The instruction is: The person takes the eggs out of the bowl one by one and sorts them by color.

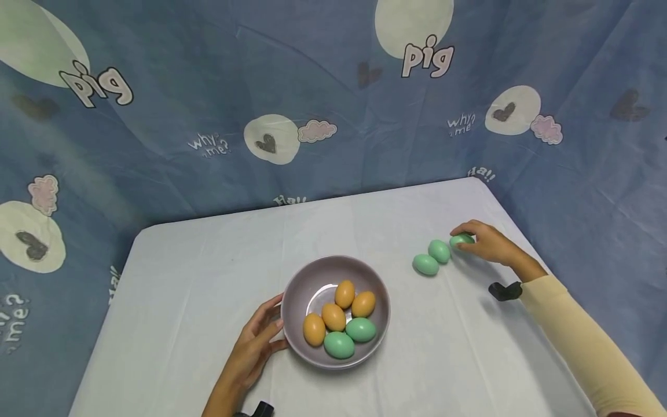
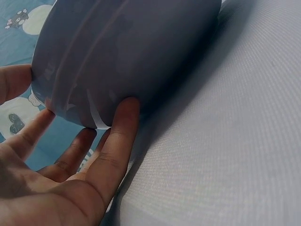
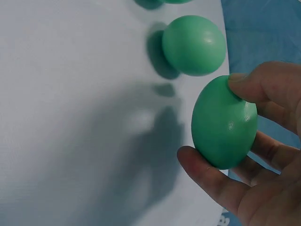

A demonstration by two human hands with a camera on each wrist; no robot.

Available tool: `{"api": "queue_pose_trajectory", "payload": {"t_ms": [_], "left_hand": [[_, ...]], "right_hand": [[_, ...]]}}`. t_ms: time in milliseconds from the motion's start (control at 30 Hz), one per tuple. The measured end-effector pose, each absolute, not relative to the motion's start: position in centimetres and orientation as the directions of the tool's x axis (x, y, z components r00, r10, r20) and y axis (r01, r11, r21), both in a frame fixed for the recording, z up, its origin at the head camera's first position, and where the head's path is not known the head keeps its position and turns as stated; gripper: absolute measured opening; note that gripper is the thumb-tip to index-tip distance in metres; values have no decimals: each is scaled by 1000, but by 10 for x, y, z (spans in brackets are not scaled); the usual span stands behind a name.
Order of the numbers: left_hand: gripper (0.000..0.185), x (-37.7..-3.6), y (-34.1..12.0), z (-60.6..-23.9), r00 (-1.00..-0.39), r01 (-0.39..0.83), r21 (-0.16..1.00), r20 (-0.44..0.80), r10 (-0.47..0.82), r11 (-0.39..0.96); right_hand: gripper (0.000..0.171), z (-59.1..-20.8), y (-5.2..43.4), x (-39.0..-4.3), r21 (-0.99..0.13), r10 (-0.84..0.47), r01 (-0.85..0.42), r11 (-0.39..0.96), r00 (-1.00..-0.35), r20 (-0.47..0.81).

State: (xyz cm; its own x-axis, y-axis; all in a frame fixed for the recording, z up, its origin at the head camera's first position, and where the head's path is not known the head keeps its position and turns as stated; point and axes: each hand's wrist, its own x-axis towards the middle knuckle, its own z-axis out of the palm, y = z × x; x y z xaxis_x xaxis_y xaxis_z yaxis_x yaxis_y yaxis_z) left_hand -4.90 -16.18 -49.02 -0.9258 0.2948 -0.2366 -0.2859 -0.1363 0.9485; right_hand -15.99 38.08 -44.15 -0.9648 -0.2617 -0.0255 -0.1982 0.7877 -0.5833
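My right hand (image 1: 487, 242) pinches a green egg (image 3: 223, 122) between thumb and fingertips, its shadow falling on the white cloth beside it. Two more green eggs lie close by: one egg (image 1: 439, 251) nearest the hand and another egg (image 1: 425, 264) farther left. At the table's middle stands a round mauve-grey bowl (image 1: 379, 272). In it are several orange eggs (image 1: 333, 317) and two green eggs (image 1: 339, 345). With thumb and fingers spread against its left side, my left hand (image 1: 252, 344) holds the bowl; the left wrist view shows the fingertips on the outer wall (image 2: 122, 52).
A white cloth covers the table (image 1: 208, 289), whose far edge meets a blue printed curtain (image 1: 333, 69). The curtain also hangs along the right and left sides. A black strap piece (image 1: 504, 291) sticks out under the right sleeve (image 1: 583, 341).
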Motion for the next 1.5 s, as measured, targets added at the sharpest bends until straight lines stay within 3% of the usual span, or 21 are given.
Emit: {"api": "queue_pose_trajectory", "payload": {"t_ms": [300, 833, 1067, 1500], "left_hand": [[54, -47, -163, -492, -924, -287, 948, -237, 300, -134], [56, -51, -161, -489, -928, -264, 952, -208, 308, -155], [55, -49, -163, -491, -931, -263, 952, -209, 299, -155], [57, -50, -166, -493, -926, -251, 956, -191, 325, -153]], "right_hand": [[32, -452, 375, -161, -586, -251, -163, 793, -965, -72], [31, -454, 370, -160, -535, -285, -239, 810, -958, -3], [33, -460, 372, -161, -542, -300, -227, 809, -953, -48], [48, -442, 369, -153, -525, -297, -200, 827, -949, -106]]}}
